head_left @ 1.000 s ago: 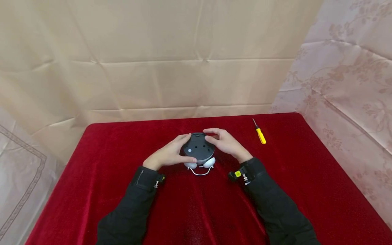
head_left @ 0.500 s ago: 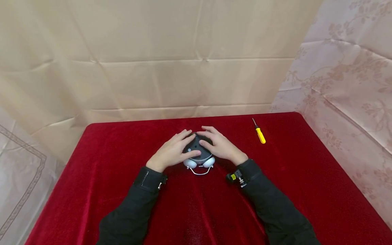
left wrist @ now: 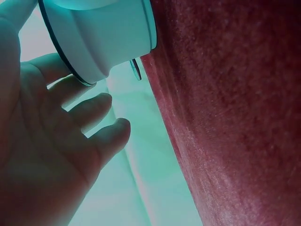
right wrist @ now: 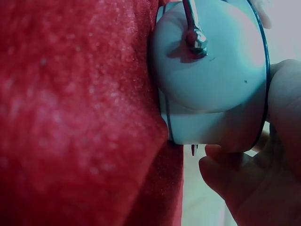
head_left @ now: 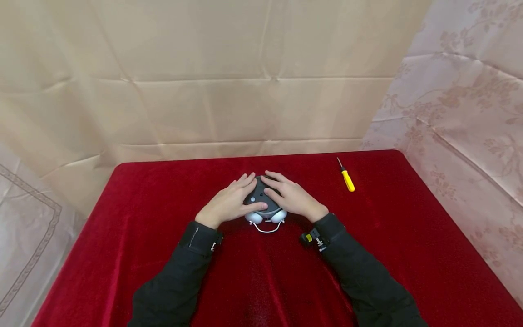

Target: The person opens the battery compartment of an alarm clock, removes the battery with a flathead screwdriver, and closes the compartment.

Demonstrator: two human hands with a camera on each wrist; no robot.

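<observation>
White twin-bell alarm clock [head_left: 259, 192], back uppermost; left hand [head_left: 229, 201] and right hand [head_left: 293, 196], both spread, rest on it from opposite sides; even pressure probably steadies it best.

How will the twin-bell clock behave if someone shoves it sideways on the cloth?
The twin-bell clock probably won't roll: it lies flat, black side up. The velvety-looking cloth may make it drag rather than glide. Its casing looks stiff, but the thin wire handle sticks out past the bells, so it might snag or bend first.
</observation>
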